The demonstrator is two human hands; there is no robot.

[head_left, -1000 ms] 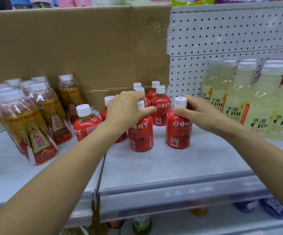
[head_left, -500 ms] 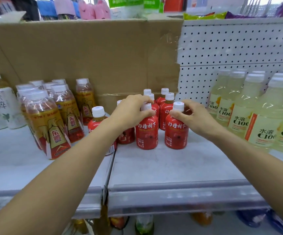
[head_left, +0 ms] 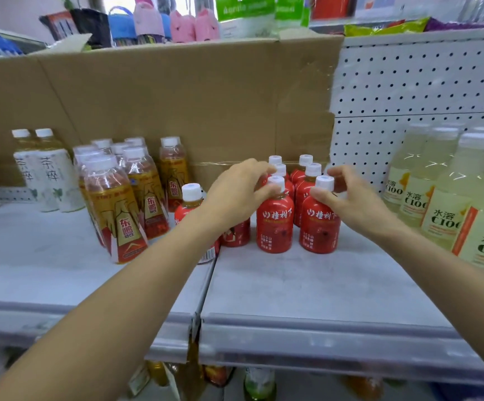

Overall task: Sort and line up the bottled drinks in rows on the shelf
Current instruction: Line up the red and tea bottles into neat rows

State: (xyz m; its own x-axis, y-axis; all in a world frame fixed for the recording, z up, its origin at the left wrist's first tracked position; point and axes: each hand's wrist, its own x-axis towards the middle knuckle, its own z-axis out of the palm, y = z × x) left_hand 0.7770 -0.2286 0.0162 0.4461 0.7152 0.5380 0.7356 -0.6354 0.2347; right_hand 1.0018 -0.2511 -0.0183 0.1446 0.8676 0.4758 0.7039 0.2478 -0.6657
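Grey shelf board carries the front pair: my left hand curls round the white cap of one red-labelled plastic bottle, and my right hand pinches the neighbouring bottle by its cap. Uneven pushing could, I judge, topple the packed red rows behind.

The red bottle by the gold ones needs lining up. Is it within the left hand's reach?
Probably, once the left hand releases the front bottle: that red bottle stands unobstructed beside its wrist.
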